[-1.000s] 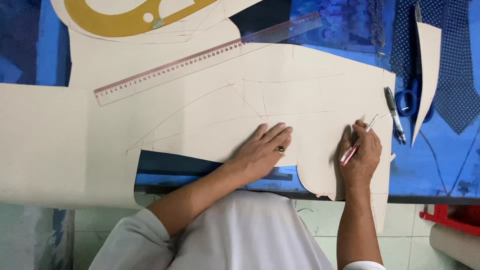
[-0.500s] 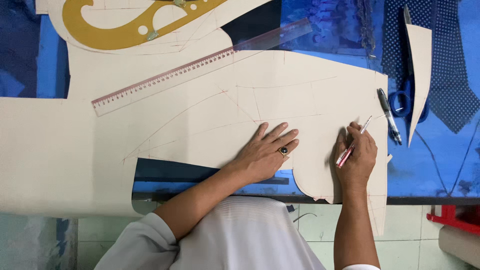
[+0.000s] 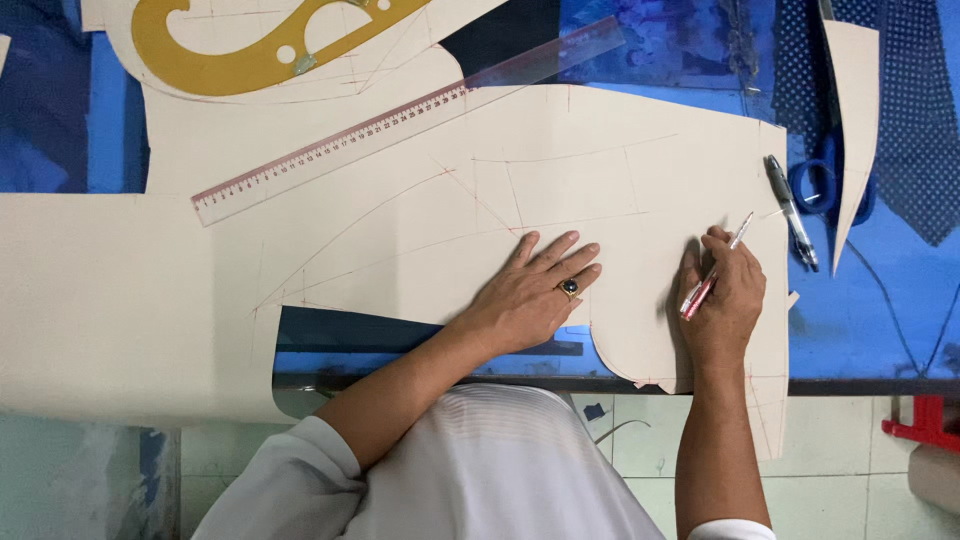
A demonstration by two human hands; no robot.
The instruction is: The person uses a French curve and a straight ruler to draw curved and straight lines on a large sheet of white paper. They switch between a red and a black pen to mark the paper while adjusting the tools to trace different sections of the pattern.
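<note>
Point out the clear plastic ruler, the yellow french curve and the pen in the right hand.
clear plastic ruler (image 3: 400,115), head view, middle of its strip
yellow french curve (image 3: 240,65), head view, broad lower arc
red and white pen (image 3: 712,275), head view, barrel above fingers

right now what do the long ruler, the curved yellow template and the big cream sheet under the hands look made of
Long ruler: clear, pink-tinted plastic, seemingly; the sheet shows through it.
Curved yellow template: opaque mustard plastic or card, matte, with punched holes; unclear which.
Cream sheet: stiff matte paper or thin card, with pencil lines and cleanly cut edges.
</note>
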